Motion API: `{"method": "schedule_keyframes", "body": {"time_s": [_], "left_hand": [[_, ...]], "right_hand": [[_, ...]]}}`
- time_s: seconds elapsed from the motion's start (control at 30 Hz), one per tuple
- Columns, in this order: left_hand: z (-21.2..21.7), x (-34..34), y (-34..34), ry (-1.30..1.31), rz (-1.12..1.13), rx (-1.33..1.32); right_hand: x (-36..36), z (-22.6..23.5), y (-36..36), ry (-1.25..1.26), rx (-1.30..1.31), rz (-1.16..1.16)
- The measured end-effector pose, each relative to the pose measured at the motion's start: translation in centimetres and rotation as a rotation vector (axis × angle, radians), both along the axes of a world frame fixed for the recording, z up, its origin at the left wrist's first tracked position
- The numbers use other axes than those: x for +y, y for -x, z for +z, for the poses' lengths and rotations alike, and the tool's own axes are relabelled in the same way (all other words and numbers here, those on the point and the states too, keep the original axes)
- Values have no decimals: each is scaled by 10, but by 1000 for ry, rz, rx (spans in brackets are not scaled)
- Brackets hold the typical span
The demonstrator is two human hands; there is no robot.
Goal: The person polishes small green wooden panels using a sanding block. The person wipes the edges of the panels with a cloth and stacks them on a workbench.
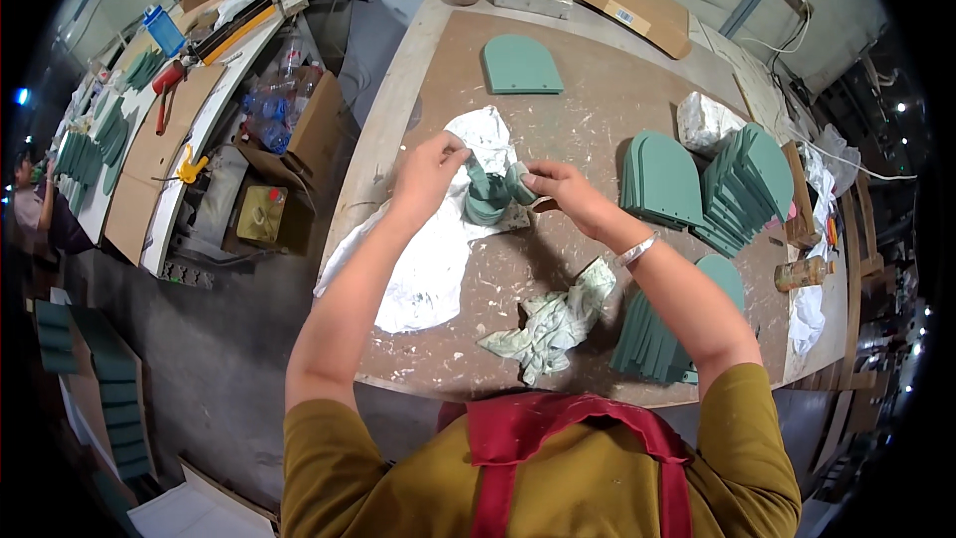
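Over a white cloth (423,274) on the brown work board, both hands are at a small green tub-like thing (486,207) with a dark inside. My left hand (430,174) pinches a narrow green strip (478,175) at its left rim. With thumb and fingers closed, my right hand (566,191) grips a rounded green piece (519,185) at the right rim. Whether these pieces are joined to the tub-like thing cannot be made out. Nearer me lies a crumpled, green-stained cloth (558,324).
Stacks of green arched panels (659,179) stand on the right, one partly under my right forearm. A single arched panel (523,65) lies farther back. A wrapped white block (705,124) and a bottle (804,274) sit near the right edge. Leftward is another bench (189,149).
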State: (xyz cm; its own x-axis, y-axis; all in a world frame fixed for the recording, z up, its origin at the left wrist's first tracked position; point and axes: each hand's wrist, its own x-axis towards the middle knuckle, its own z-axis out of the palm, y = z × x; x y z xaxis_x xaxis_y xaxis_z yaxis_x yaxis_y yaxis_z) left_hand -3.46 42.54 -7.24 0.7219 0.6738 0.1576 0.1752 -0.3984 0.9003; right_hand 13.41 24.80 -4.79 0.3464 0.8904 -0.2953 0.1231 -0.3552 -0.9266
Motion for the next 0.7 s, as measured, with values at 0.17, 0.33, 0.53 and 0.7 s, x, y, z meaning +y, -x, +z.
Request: {"method": "schedule_keyframes", "body": {"time_s": [0.17,0.33,0.53,0.7], "left_hand": [[17,-31,7,-168,-44,-121],[9,-37,4,-410,-56,-221],[-3,-36,4,-460,30,-150],[2,-43,-1,-506,-7,-239]], "right_hand": [[3,0,7,57,313,-130],[13,-3,17,61,171,-78],[11,2,20,96,127,-68],[11,-9,18,64,12,-89]]}}
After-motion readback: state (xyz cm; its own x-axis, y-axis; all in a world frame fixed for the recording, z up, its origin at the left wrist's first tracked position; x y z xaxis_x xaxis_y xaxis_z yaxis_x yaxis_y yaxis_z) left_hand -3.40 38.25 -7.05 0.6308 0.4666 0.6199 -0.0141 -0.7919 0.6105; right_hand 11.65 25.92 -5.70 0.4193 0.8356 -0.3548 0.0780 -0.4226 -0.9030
